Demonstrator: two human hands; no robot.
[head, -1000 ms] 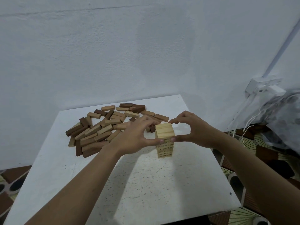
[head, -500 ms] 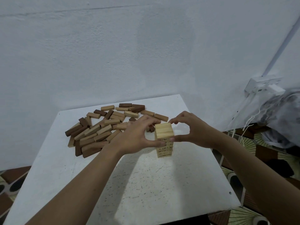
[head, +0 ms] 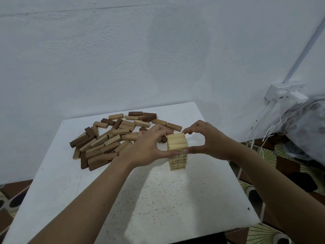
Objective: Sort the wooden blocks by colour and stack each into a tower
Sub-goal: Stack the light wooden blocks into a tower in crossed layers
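Both the left hand (head: 149, 149) and right hand (head: 211, 143) still pinch the pale tower (head: 176, 142), nothing shifted.

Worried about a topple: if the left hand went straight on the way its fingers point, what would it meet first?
The pale wooden block tower: the left hand grips its upper part, so it would likely push it toward the right hand, gripping opposite.
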